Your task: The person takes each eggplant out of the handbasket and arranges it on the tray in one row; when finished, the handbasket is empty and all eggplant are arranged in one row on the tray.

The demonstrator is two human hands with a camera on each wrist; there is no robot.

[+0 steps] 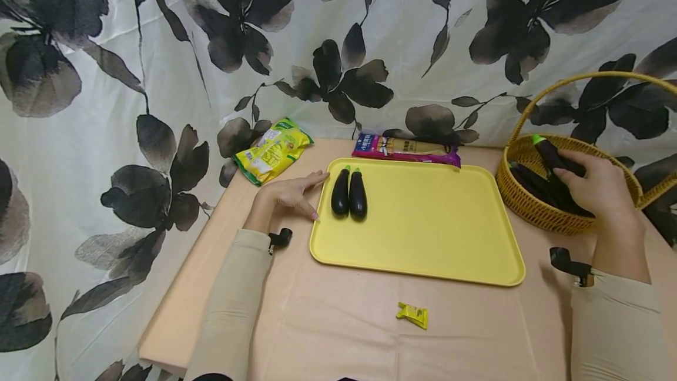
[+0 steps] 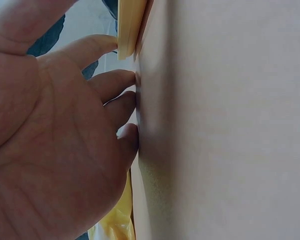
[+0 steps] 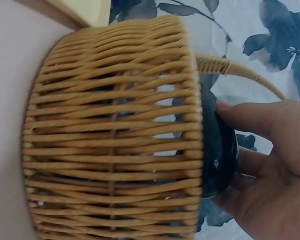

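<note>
In the head view, two dark eggplants lie side by side at the left end of a yellow tray. My left hand touches the tray's left edge, thumb and fingers spread; its fingertips also meet the tabletop in the left wrist view. On the right, my right hand grips another eggplant, green stem end up, at the mouth of a wicker basket. More eggplants lie beneath it in the basket. The right wrist view shows thumb and fingers around the held eggplant, partly behind the basket wall.
A yellow-green snack bag lies behind my left hand. A purple packet sits along the tray's back edge. In front of the tray is a small yellow wrapped piece. The basket's tall handle arches up at the right.
</note>
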